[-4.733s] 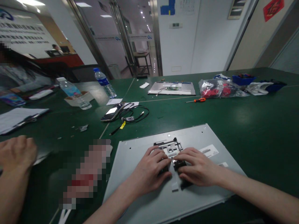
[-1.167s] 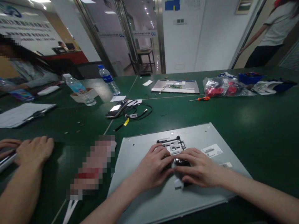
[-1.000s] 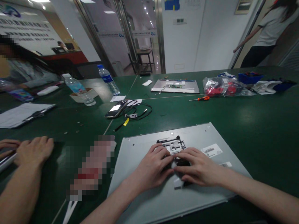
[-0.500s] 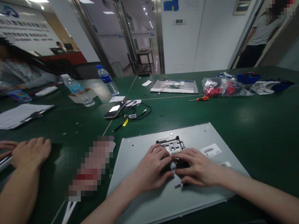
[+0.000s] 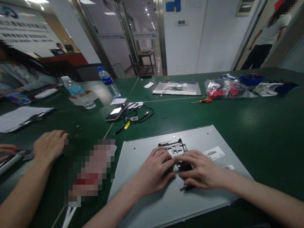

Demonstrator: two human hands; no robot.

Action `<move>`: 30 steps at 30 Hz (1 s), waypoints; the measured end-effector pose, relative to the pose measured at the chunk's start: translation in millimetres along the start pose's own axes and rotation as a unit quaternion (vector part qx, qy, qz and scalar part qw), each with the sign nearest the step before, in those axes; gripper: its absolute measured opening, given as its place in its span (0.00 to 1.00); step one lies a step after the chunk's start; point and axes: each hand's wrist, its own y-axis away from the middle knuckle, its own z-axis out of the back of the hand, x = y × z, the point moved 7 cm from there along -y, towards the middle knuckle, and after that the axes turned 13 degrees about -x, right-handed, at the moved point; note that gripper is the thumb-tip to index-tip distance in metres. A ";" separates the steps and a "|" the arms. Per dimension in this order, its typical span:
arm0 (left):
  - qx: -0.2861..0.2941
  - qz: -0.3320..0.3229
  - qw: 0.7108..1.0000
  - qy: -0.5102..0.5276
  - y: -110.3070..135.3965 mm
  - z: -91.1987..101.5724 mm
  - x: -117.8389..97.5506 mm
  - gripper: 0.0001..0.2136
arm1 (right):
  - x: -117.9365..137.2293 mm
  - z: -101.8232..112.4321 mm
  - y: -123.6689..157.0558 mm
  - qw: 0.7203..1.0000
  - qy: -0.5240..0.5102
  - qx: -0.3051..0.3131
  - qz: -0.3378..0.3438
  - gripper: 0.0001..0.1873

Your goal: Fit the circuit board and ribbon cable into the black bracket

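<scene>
A flat grey metal panel (image 5: 147,199), like the back of a display, lies before me. Both my hands work at its middle. My left hand (image 5: 158,171) has curled fingers, with thumb and fingertips at a small dark part (image 5: 184,166). From the other side my right hand (image 5: 201,171) closes its fingers around the same part, which they mostly hide. Under the fingertips a pale grey strip (image 5: 180,183) shows. Just beyond my hands is a cut-out bracket (image 5: 175,148) in the panel, and white labels (image 5: 213,153) sit to the right.
Left of the panel lies a blurred-out card (image 5: 95,164) on a strap. A co-worker's hand (image 5: 49,145) rests farther left. Beyond are a phone (image 5: 117,111), a coiled cable (image 5: 142,118), water bottles (image 5: 108,81), an orange screwdriver (image 5: 201,101), another panel (image 5: 177,88) and a plastic bag (image 5: 228,89).
My hands stay nearly in place, with the small dark part and pale strip shifted slightly between the fingers. The co-worker's hand has moved right, and the person in the doorway has turned.
</scene>
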 end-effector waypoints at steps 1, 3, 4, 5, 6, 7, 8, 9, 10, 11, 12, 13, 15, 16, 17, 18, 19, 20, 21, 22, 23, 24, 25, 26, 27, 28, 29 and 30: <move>0.001 0.000 1.000 0.000 0.0 -0.2 0.1 0.13 | -0.1 0.3 -0.1 1.000 0.000 -0.004 0.001 0.12; -0.001 0.000 1.000 0.002 -0.1 0.1 0.4 0.14 | -0.2 0.9 -0.4 1.000 0.002 -0.013 0.001 0.11; -0.002 0.001 1.000 0.004 -0.1 0.4 0.6 0.15 | -0.2 1.1 -0.5 1.000 0.005 -0.017 0.001 0.10; -0.003 0.001 1.000 0.006 -0.1 0.8 0.7 0.16 | 0.0 1.5 -0.6 1.000 0.007 -0.021 0.001 0.09; -0.004 0.001 1.000 0.007 -0.1 1.0 0.8 0.16 | 0.4 2.0 -0.8 1.000 0.009 -0.028 0.004 0.09; -0.004 0.002 1.000 0.007 0.0 1.2 0.9 0.16 | 0.9 2.8 -1.1 0.999 0.011 -0.035 0.008 0.09; -0.004 0.003 1.000 0.007 0.1 1.3 1.0 0.16 | 1.3 3.7 -1.5 0.999 0.011 -0.043 0.010 0.09; -0.003 0.003 1.000 0.007 0.2 1.2 1.1 0.16 | 1.4 4.8 -1.9 0.999 0.012 -0.051 0.011 0.08; -0.004 0.004 1.000 0.007 0.3 1.2 1.1 0.15 | 1.2 6.2 -2.4 0.998 0.015 -0.061 0.010 0.08; -0.007 0.004 1.000 0.007 0.3 1.2 1.0 0.15 | 0.6 7.5 -3.0 0.997 0.017 -0.070 0.008 0.08; -0.010 0.005 1.000 0.007 0.2 1.2 1.0 0.14 | -0.2 8.6 -3.5 0.997 0.020 -0.078 0.004 0.08; -0.013 0.004 1.000 0.007 0.2 1.3 0.9 0.14 | -0.8 9.7 -4.0 0.996 0.024 -0.085 0.001 0.08; -0.017 0.005 1.000 0.007 0.2 1.2 1.0 0.14 | -1.0 12.0 -4.9 0.995 0.028 -0.101 0.001 0.08; -0.018 0.005 1.000 0.006 0.2 1.1 1.1 0.14 | -0.6 13.4 -5.2 0.993 0.027 -0.111 0.003 0.07; -0.018 0.005 1.000 0.006 0.3 1.2 1.1 0.13 | 0.2 15.2 -5.4 0.992 0.023 -0.125 0.006 0.07; -0.018 0.005 1.000 0.006 0.3 1.6 1.1 0.13 | 1.1 17.3 -5.4 0.990 0.018 -0.139 0.008 0.07; -0.019 0.006 1.000 0.006 0.2 2.2 1.1 0.13 | 2.2 19.3 -5.4 0.988 0.014 -0.153 0.011 0.08; -0.020 0.006 1.000 0.006 0.1 3.0 1.1 0.13 | 3.5 21.3 -5.3 0.986 0.010 -0.166 0.013 0.09; -0.022 0.007 1.000 0.006 -0.2 4.0 1.0 0.13 | 4.7 22.8 -5.2 0.984 0.010 -0.175 0.015 0.10; -0.024 0.008 1.000 0.006 -0.5 5.0 1.0 0.13 | 5.7 23.8 -5.2 0.983 0.012 -0.181 0.016 0.10; -0.026 0.009 1.000 0.007 -0.9 5.9 0.9 0.13 | 6.4 24.3 -5.2 0.982 0.016 -0.185 0.018 0.11; -0.029 0.010 1.000 0.007 -1.2 6.6 0.9 0.12 | 6.8 24.2 -5.3 0.983 0.019 -0.184 0.018 0.11; -0.031 0.010 0.999 0.007 -1.5 7.1 0.8 0.12 | 6.9 23.4 -5.3 0.983 0.021 -0.179 0.019 0.11; -0.034 0.011 0.999 0.007 -1.7 7.4 0.8 0.11 | 6.6 21.9 -5.3 0.985 0.020 -0.171 0.019 0.11; -0.035 0.011 0.999 0.007 -1.7 7.4 0.8 0.10 | 6.4 20.2 -5.1 0.986 0.020 -0.161 0.021 0.11; -0.036 0.011 0.999 0.007 -1.7 7.1 1.0 0.10 | 6.0 18.2 -4.7 0.988 0.020 -0.151 0.023 0.10; -0.036 0.012 0.999 0.008 -1.5 6.7 1.2 0.10 | 5.7 16.2 -4.1 0.990 0.021 -0.140 0.025 0.09; -0.035 0.012 0.999 0.008 -1.2 6.2 1.4 0.10 | 5.5 14.0 -3.4 0.991 0.024 -0.128 0.027 0.08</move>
